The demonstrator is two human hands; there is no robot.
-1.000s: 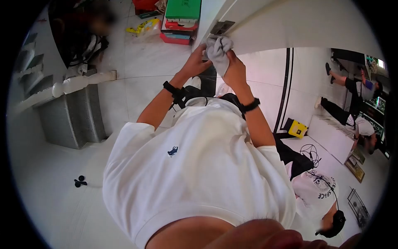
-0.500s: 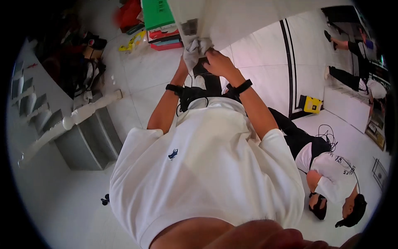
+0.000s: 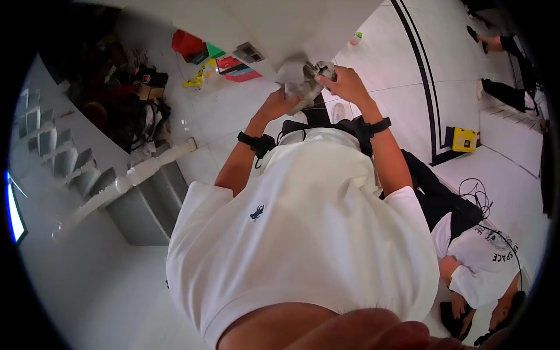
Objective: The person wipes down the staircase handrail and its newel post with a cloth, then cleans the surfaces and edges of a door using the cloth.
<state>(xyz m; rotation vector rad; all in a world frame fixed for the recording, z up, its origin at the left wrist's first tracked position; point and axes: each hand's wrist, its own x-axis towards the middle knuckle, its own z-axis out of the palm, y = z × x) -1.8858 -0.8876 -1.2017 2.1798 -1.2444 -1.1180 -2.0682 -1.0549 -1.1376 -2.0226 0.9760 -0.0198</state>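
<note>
A crumpled grey cloth (image 3: 296, 76) is bunched between my two hands, in front of a white wall or panel (image 3: 280, 26). My left hand (image 3: 276, 107) is closed on its lower left part, with the fingers partly hidden by the folds. My right hand (image 3: 347, 85) pinches the cloth's right end between thumb and fingers. Both wrists wear black straps. Below the cloth, part of my light shoe (image 3: 338, 112) shows on the floor.
A wall socket (image 3: 249, 53) is left of the cloth. Coloured boxes (image 3: 240, 71) lie behind it. Grey stairs with a white rail (image 3: 125, 182) stand at left. On the right are a yellow case (image 3: 465, 140), a person in a white shirt (image 3: 487, 262) and other people's legs.
My view has shifted, and the panel now covers more of the green box. Both hands have moved a little apart, with the cloth spread wider between them.
</note>
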